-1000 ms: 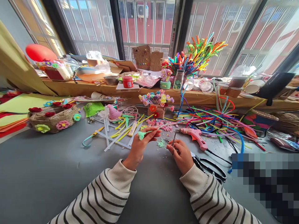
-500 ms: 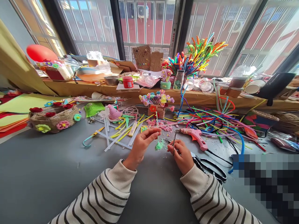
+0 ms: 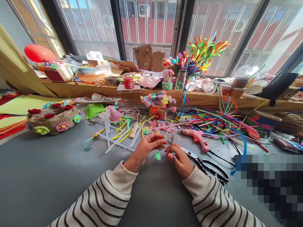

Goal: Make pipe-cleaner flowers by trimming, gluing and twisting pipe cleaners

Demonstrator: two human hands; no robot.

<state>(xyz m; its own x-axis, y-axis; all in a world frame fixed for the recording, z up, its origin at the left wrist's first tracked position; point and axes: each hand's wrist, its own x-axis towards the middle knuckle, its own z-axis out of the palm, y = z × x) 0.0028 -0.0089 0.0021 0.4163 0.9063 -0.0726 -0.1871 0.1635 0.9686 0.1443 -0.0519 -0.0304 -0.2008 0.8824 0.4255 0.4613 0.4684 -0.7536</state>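
Note:
My left hand (image 3: pixel 147 147) pinches a thin green pipe cleaner between thumb and fingertips. Its stem looks sparse and tilts up to the right, while a fluffy green tuft (image 3: pixel 157 155) hangs below the fingers. My right hand (image 3: pixel 181 160) is closed round small scissors (image 3: pixel 172 145) whose blades point upward, close beside the stem. Whether the blades touch it I cannot make out. Beyond both hands lie pink fuzzy clippings (image 3: pixel 161 126) on the grey table (image 3: pixel 99 183).
A pink glue gun (image 3: pixel 197 138) and large black-handled scissors (image 3: pixel 213 168) lie to the right, near loose coloured pipe cleaners (image 3: pixel 213 117). Clear glue sticks (image 3: pixel 115 142) spread on the left. A flowered twine basket (image 3: pixel 53 121) and a small flower pot (image 3: pixel 158 111) stand further back.
The pipe cleaner has gone from upright to leaning right, its tuft now lower and further left. My right hand has moved slightly left, bringing the small scissors nearer the left fingers.

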